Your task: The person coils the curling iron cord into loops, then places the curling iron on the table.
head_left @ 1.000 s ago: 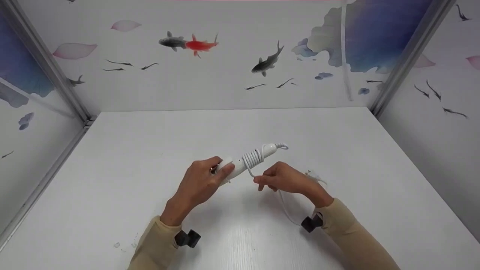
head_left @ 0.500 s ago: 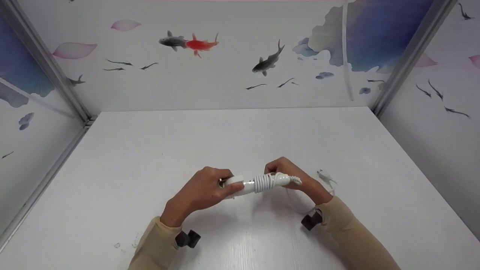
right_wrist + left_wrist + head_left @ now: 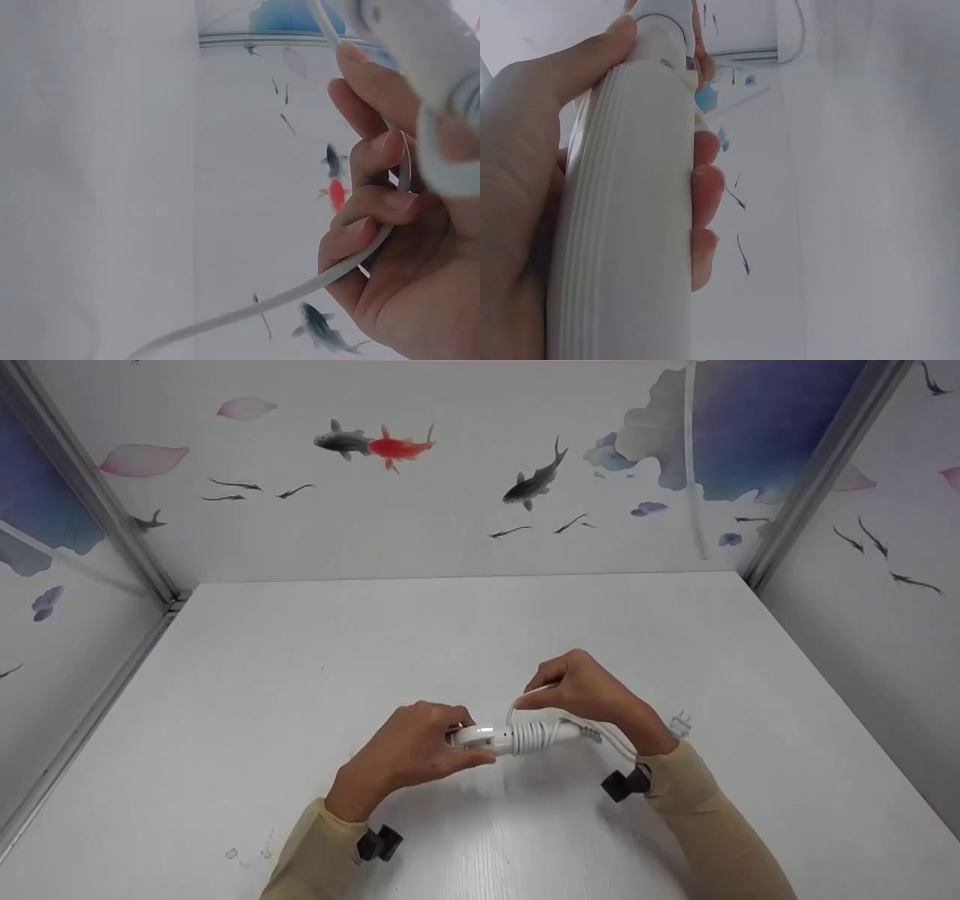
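My left hand (image 3: 412,746) grips a white hair styling iron (image 3: 502,740), which points to the right. In the left wrist view its thick, ridged body (image 3: 634,217) lies along the palm, fingers wrapped behind. Coils of white power cord (image 3: 531,737) go round the handle. Above and behind the handle, my right hand (image 3: 589,690) pinches the cord between thumb and forefinger. The right wrist view shows the cord (image 3: 300,289) running on through the curled fingers. The two-pin plug (image 3: 679,725) hangs beyond the right wrist.
A white table (image 3: 300,645) lies beneath, with small marks (image 3: 232,853) at the front left. White panels printed with fish (image 3: 397,448) enclose its back and sides.
The iron has swung from a slant to nearly level and come lower. My right hand has gone from below the handle, behind it, to above it, carrying the cord round. The left keeps its grip.
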The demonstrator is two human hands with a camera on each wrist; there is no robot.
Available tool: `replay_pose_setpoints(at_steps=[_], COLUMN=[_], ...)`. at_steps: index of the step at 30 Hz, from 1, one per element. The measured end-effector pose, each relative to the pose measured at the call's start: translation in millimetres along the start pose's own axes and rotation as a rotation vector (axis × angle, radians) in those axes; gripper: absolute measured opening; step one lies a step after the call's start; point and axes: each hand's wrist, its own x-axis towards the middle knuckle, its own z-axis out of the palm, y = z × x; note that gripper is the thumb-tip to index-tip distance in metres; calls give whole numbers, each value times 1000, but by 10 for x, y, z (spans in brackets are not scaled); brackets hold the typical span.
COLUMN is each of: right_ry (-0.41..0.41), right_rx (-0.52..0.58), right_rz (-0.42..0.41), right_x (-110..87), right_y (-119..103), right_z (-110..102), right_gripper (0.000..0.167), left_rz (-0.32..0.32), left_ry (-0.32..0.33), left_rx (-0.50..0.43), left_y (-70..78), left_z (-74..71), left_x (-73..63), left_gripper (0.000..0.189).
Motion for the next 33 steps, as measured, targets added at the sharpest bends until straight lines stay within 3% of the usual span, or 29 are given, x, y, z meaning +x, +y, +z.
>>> replay_pose_setpoints(at_steps=[8,13,20,26,33], right_ry=[3,5,35,24,-31], right_rx=[-99,-126,-199,-209,-172], right_rz=[-42,-79,-154,-209,-186], right_x=[-41,-47,-79,-74,-46], right_y=[-176,-232,-312,-316,-228], right_z=[20,71,146,192,219], right_gripper=[14,19,17,19,20], left_rz=[-76,-142,-247,-329,-403], left_ry=[83,160,214,297,385], left_rx=[54,73,91,79,48], left_y=[-55,-78,-65,-43,-15], left_z=[92,107,126,126,109], left_x=[21,17,43,56,63], left_gripper=[38,39,47,42,49])
